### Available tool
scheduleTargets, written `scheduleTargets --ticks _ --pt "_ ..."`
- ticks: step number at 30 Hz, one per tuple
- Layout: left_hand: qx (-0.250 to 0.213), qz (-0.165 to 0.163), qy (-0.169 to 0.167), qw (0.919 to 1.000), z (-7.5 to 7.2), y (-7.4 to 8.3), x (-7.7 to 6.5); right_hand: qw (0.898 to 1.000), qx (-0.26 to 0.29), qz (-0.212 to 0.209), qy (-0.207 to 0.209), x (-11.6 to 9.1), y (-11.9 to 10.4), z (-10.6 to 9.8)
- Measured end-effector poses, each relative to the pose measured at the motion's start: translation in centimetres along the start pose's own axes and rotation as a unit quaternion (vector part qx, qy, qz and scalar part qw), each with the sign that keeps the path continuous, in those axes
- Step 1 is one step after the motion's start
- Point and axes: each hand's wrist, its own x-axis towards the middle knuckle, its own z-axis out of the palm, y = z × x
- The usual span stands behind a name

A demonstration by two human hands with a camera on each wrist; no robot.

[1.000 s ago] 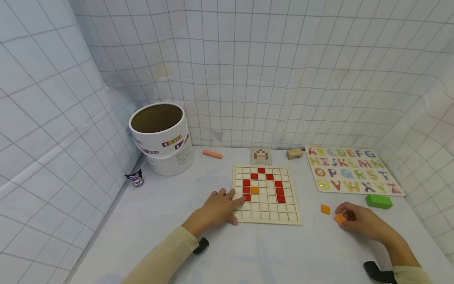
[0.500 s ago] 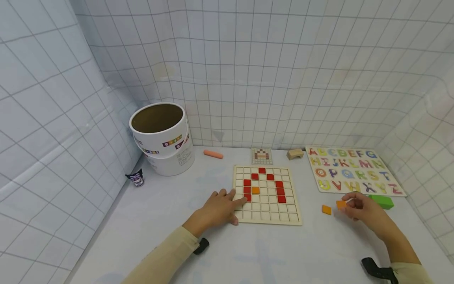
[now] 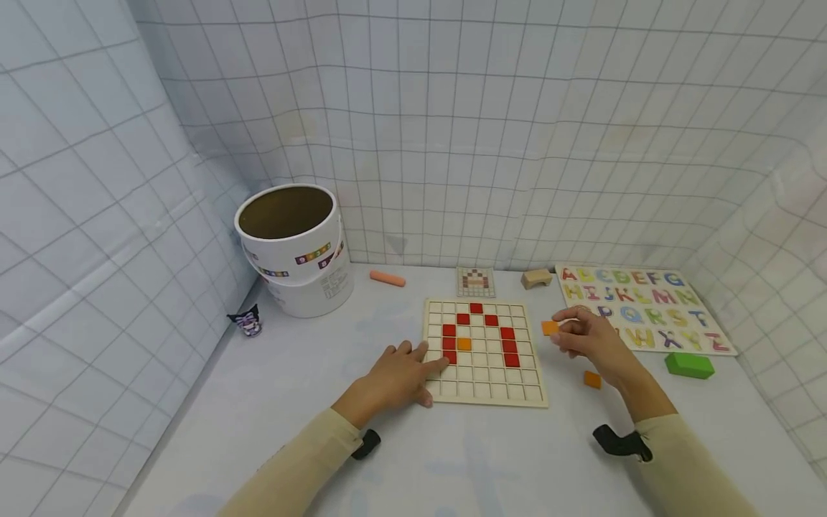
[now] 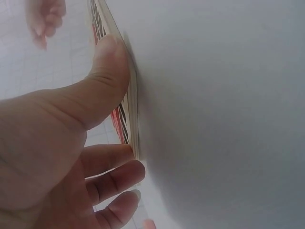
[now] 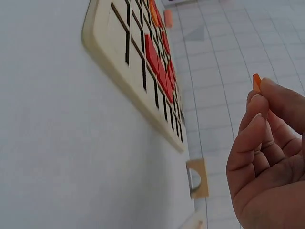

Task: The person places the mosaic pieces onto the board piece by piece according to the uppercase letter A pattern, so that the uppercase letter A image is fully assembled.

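Observation:
My right hand (image 3: pixel 591 341) pinches an orange square tile (image 3: pixel 550 328) between thumb and fingers, just right of the wooden grid board (image 3: pixel 491 393). In the right wrist view the same tile (image 5: pixel 257 82) shows edge-on at the fingertips. Red tiles (image 3: pixel 510 346) sit in the board's cells in a peaked, two-legged shape, with one orange tile (image 3: pixel 464 345) beside the left leg. My left hand (image 3: pixel 397 377) rests on the board's left edge with spread fingers; its thumb (image 4: pixel 107 59) touches the side. Another orange tile (image 3: pixel 592 379) lies on the table below my right hand.
A pattern card (image 3: pixel 475 283) lies behind the board, with a wooden arch block (image 3: pixel 536 278) to its right. An alphabet board (image 3: pixel 652 316) and a green block (image 3: pixel 689 365) are at right. At left stand a white bucket (image 3: pixel 304 287), an orange stick (image 3: pixel 388 278) and a small purple-black figure (image 3: pixel 248 322).
My right hand has lifted the orange tile from the table at right and carried it left and away from me, toward the board. The left hand has stayed in place.

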Motion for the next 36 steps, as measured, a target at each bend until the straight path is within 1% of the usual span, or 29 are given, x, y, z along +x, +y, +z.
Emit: scheduleTargets --ticks 4,7,10,12,15,19,23,25,28,36 --pt "-0.011 0.000 -0.005 0.9999 0.0 -0.1 0.1 0.999 -0.005 0.020 -0.041 2.4 -1.3 2.9" --pt "-0.011 -0.002 -0.005 0.9999 0.0 -0.2 0.1 0.997 -0.008 0.029 -0.065 3.9 -1.6 5.0" --pt "-0.008 -0.006 -0.003 0.9999 0.1 -0.2 0.1 0.996 -0.017 0.040 -0.080 5.1 -1.5 6.9" --pt "-0.008 -0.009 -0.004 0.9999 0.1 -0.2 0.1 0.995 -0.035 0.044 -0.088 5.5 -1.4 8.0" --pt "-0.013 -0.013 -0.007 0.9998 0.1 -0.1 0.1 0.992 -0.086 0.038 -0.089 5.9 -1.4 9.1" --pt "-0.020 -0.015 -0.007 0.9997 0.2 -0.1 0.1 0.984 -0.156 0.025 -0.076 6.0 -1.7 10.2" --pt "-0.026 -0.016 -0.004 0.9995 0.2 -0.1 0.2 0.979 -0.192 0.025 -0.064 5.9 -1.9 10.8" --pt "-0.026 -0.016 -0.004 0.9995 0.3 -0.2 0.2 0.977 -0.201 0.028 -0.060 5.9 -1.9 11.0" --pt "-0.026 -0.016 -0.003 0.9995 0.4 -0.2 0.3 0.978 -0.199 0.029 -0.059 5.7 -1.9 11.2" --pt "-0.024 -0.019 -0.010 0.9995 0.2 -0.1 0.3 0.976 -0.208 0.029 -0.056 5.6 -2.2 11.4"
